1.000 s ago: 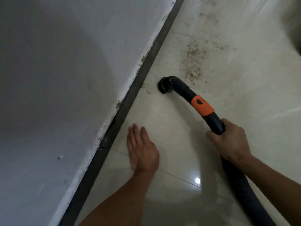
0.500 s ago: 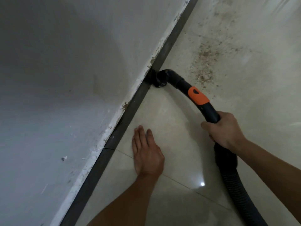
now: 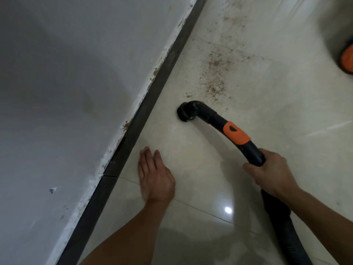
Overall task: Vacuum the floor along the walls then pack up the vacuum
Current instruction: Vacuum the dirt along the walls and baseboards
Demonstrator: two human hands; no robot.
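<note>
Head view looks down at a pale tiled floor [image 3: 286, 121] that meets a grey wall [image 3: 66, 83] along a dark skirting strip [image 3: 152, 100] running from the lower left of the frame to the top centre. The right hand [image 3: 271, 173], in the lower right, has its fingers [image 3: 250, 167] clenched round the black curved tube [image 3: 256, 155] of the vacuum, just below an orange collar [image 3: 236, 133]; the ribbed hose [image 3: 282, 226] trails from under that wrist toward the bottom edge. The nozzle [image 3: 186, 111] sits mouth-down on the floor at mid-frame, near the skirting strip but not touching it. The left hand [image 3: 155, 178] holds nothing: its fingers are straight and released, palm flat on the tile beside the skirting (apparently as a prop for a crouching body). As for progress, the tiles around the hands look glossy and free of grit, while a brown scatter of dirt [image 3: 215, 73] lies just above the nozzle in the upper middle, with fainter specks farther up along the wall, so the edge run seems only partly done. An orange-and-black part, probably the vacuum body [image 3: 347, 56], shows at the right edge. The hose is in use, so packing up has evidently not begun.
</note>
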